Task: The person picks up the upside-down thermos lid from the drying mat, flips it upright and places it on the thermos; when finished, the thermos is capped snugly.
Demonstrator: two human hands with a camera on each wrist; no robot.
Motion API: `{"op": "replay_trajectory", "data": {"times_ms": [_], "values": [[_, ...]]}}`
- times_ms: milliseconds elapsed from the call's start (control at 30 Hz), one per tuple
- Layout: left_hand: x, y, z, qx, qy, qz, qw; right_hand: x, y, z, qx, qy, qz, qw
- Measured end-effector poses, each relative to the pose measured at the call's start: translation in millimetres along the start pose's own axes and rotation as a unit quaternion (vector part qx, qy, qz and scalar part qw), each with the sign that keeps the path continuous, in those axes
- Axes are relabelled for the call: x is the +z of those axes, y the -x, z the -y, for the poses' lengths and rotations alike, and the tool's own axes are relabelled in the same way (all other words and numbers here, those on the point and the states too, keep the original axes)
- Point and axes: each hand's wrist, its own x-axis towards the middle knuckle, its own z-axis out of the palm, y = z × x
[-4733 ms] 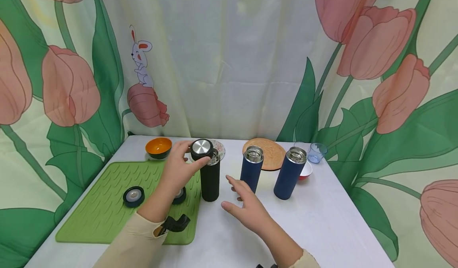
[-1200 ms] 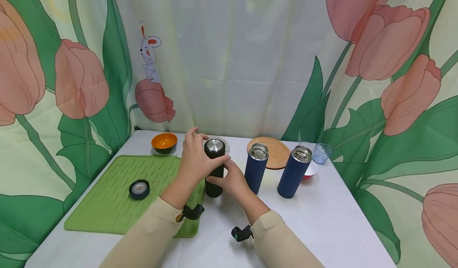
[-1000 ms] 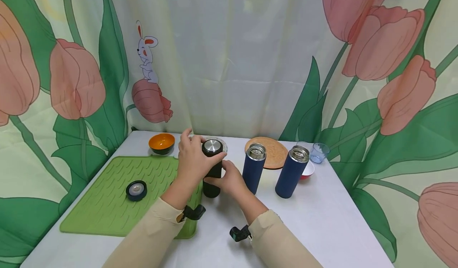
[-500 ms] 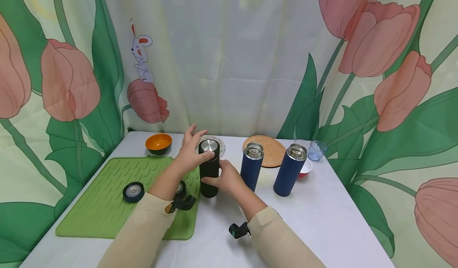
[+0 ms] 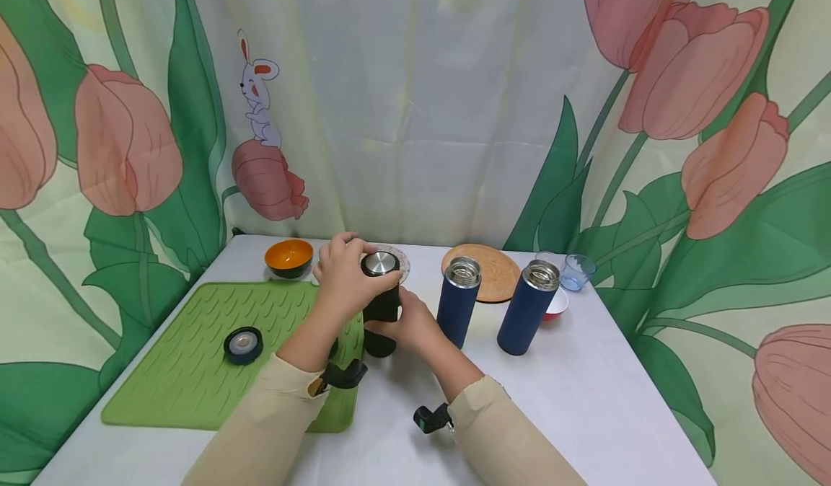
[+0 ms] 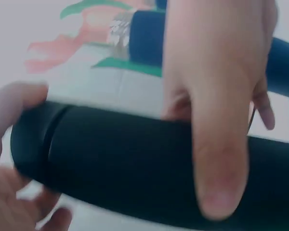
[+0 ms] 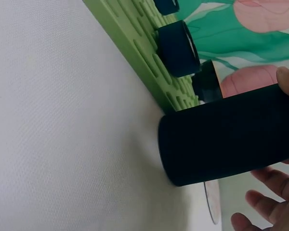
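Note:
A black vacuum bottle (image 5: 381, 304) stands on the white table with a steel-topped black lid (image 5: 381, 263) seated on its mouth. My left hand (image 5: 347, 277) grips that lid, thumb in front and fingers behind. Around the bottle's body, my right hand (image 5: 413, 322) is wrapped; in the left wrist view its thumb (image 6: 220, 183) lies across the black wall. To the right stand two navy bottles (image 5: 458, 307) (image 5: 529, 311) with uncovered steel mouths. One dark lid (image 5: 243, 345) lies on the green mat; another lid (image 7: 178, 49) there is mostly hidden by my left wrist in the head view.
The green ridged mat (image 5: 175, 392) covers the table's left side. An orange bowl (image 5: 288, 254) stands behind it. Farther back are a patterned plate (image 5: 405, 261) and a round wooden board (image 5: 498, 277). A red-and-white bowl (image 5: 557, 303) and a bluish glass (image 5: 576, 272) are at the back right.
Earlier the left hand held the lid over the black bottle, with the right hand apart. The lid now sits on it and the right hand grips the body. Left fingers loosened, then closed round the lid again.

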Motion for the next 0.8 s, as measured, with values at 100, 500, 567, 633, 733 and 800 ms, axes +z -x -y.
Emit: {"op": "replay_trajectory", "data": {"times_ms": [100, 500, 567, 633, 733, 800], "values": [[-11.2, -10.2, 14.9, 0.021, 0.087, 0.1, 0.9909, 0.9, 0.0, -0.4, 0.001, -0.01, 0.0, 1.0], [-1.2, -6.7, 25.6, 0.016, 0.076, 0.107, 0.9912, 3.0, 2.0, -0.8, 0.035, 0.003, 0.002, 0.999], [8.3, 2.1, 14.2, -0.013, 0.002, 0.025, 0.9996, 1.9, 2.1, -0.1, 0.037, 0.011, -0.002, 0.999], [15.1, 7.7, 5.8, -0.036, -0.025, -0.036, 0.9984, 1.0, 2.1, -0.1, 0.033, 0.01, -0.004, 0.999], [14.8, 8.0, 3.3, -0.049, -0.025, -0.045, 0.9974, 0.0, 1.4, -0.7, 0.02, 0.009, -0.001, 1.0], [6.6, 2.2, 7.2, -0.051, 0.001, 0.004, 0.9987, -1.4, 1.5, -0.6, 0.016, 0.0, 0.005, 1.0]]}}
